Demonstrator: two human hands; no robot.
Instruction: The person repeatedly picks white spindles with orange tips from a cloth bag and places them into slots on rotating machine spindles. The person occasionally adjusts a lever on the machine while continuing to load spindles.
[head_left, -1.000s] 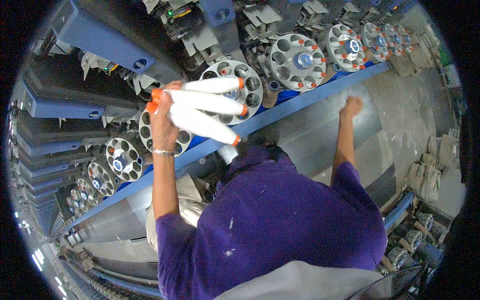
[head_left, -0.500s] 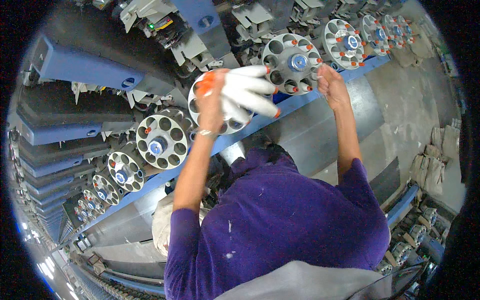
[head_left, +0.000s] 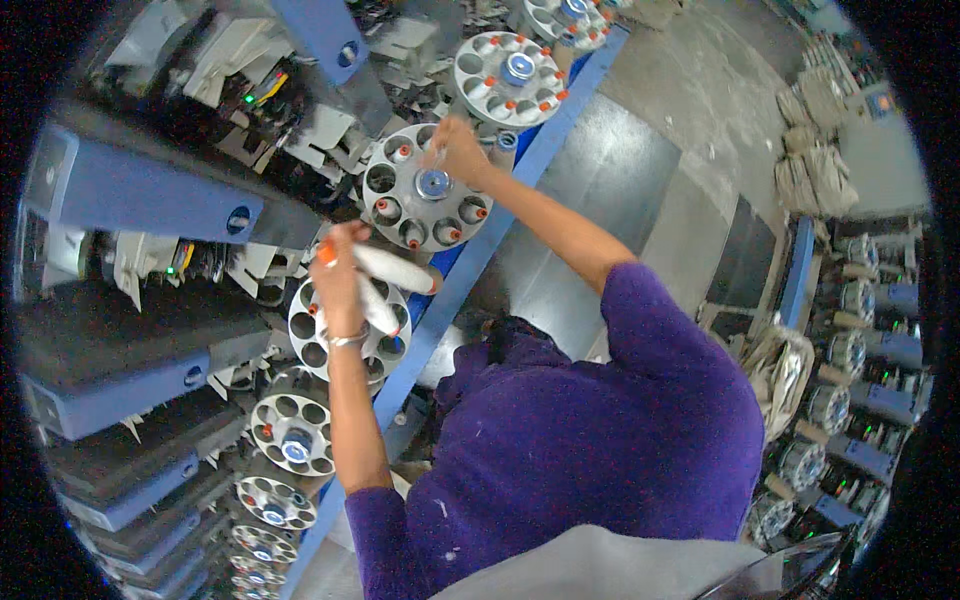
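Observation:
My left hand (head_left: 340, 268) is closed round white yarn bobbins (head_left: 393, 268) with orange tube tips. Two of them show clearly, fanned out to the right over a round magazine plate (head_left: 307, 352); the fingers hide any others. My right hand (head_left: 460, 150) hovers above the neighbouring round magazine plate (head_left: 405, 188), beside its blue hub (head_left: 433, 184). Its fingers are pinched together, and whatever they grip is too fine to make out. Several holes of that plate hold bobbins with orange tips, such as one bobbin (head_left: 387, 207) at its left side.
More round magazines stand in a row, one full of bobbins (head_left: 511, 80) beyond my right hand and one mostly bare magazine (head_left: 290, 435) nearer. A blue rail (head_left: 425, 340) runs along them. Blue-and-black machine heads (head_left: 150, 190) crowd the left; another machine row (head_left: 850, 350) stands at the right.
The view has turned and shifted along the row. Fewer bobbins show in my left hand than before. My right hand has come in from the side to over a magazine plate.

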